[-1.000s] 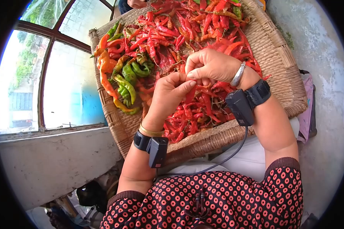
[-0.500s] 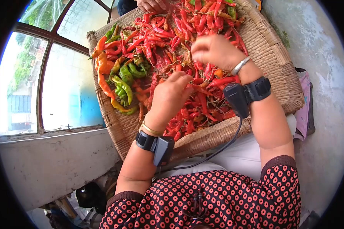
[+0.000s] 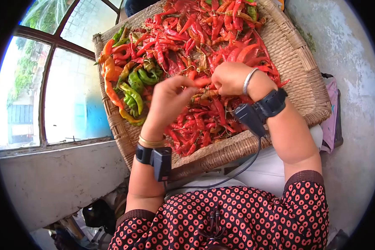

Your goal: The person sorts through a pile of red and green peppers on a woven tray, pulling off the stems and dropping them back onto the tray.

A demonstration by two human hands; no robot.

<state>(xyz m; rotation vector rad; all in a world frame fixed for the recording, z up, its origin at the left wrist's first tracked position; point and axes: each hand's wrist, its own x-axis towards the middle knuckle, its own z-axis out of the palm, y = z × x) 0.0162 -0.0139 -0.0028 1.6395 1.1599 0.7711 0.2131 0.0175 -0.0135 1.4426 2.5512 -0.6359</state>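
Note:
Both of my hands are above a heap of red chili peppers (image 3: 196, 125) in a woven basket tray. Between them is one red chili pepper (image 3: 202, 82), slightly blurred. My left hand (image 3: 167, 100) is curled, with thumb and forefinger at the pepper's left end. My right hand (image 3: 232, 79) is closed, its fingers pinched at the right end; the fingertips are partly hidden. Below the gap between my hands lie withered orange-brown peppers (image 3: 206, 98). Green peppers (image 3: 136, 81) sit together left of my left hand.
The woven tray (image 3: 298, 62) rests by my lap, its thick rim (image 3: 221, 150) nearest me. Orange peppers (image 3: 109, 71) line its left side. A window (image 3: 71, 91) and sill wall (image 3: 62, 179) stand at left. A cable (image 3: 237, 173) links the wrist devices. Pink cloth (image 3: 331, 112) hangs at right.
My right hand has moved down and closed, and my left hand has shifted slightly left. A red pepper now shows between them. Another person's hand at the far rim has gone from view.

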